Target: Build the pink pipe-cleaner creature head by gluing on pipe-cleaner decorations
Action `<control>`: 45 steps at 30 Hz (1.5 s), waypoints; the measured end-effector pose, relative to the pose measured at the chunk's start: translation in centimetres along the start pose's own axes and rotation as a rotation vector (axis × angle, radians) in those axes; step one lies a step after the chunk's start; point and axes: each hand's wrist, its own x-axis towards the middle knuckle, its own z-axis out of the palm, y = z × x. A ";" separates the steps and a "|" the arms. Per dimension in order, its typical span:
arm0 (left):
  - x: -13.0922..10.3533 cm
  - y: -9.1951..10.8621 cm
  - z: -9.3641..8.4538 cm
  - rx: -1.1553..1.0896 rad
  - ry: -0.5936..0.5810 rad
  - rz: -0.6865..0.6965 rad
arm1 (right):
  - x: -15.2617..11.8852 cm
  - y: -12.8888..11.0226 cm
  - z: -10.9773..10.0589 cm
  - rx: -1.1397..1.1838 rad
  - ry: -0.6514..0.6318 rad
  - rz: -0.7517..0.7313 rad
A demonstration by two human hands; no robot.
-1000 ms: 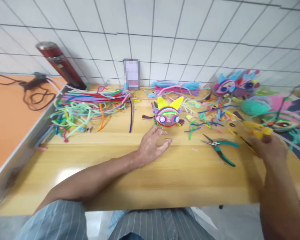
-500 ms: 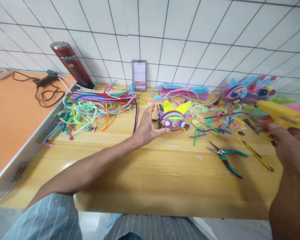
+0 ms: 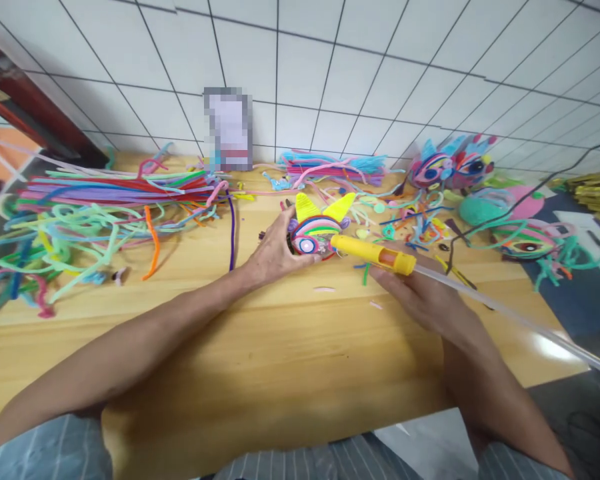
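A small round animal face made of coloured pipe cleaners (image 3: pixel 320 225), with two yellow pointed ears and ringed eyes, sits at the middle of the table. My left hand (image 3: pixel 274 252) grips its left side, thumb along the lower front and fingers behind. In my right hand (image 3: pixel 425 292) is a yellow hot glue gun (image 3: pixel 373 253), a long clear glue stick (image 3: pixel 500 313) running out of its back. The gun's nozzle end is at the right part of the face, covering the right eye; whether it touches cannot be seen. My right fingers are partly hidden beneath the gun.
Loose pipe cleaners (image 3: pixel 85 227) are heaped at left, with another bundle (image 3: pixel 335 167) by the tiled wall. A phone (image 3: pixel 230 130) leans there. Finished pipe-cleaner faces (image 3: pixel 430 167) stand back right; another (image 3: pixel 527 243) lies nearer. A black cord (image 3: pixel 520 203) crosses at right.
My left hand has closed on the pipe-cleaner face. My right hand has brought the glue gun in from the far right to the face. The view has shifted right and closer.
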 end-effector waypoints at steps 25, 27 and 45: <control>-1.5 0.6 2.4 0.046 0.108 0.099 | -0.7 -1.7 0.0 -0.203 -0.092 -0.052; -1.4 0.6 2.4 0.039 0.107 0.107 | -0.7 -1.7 0.1 -0.198 -0.087 -0.053; -1.4 0.7 2.5 0.066 0.126 0.122 | -0.3 -1.7 0.4 -0.195 -0.052 -0.096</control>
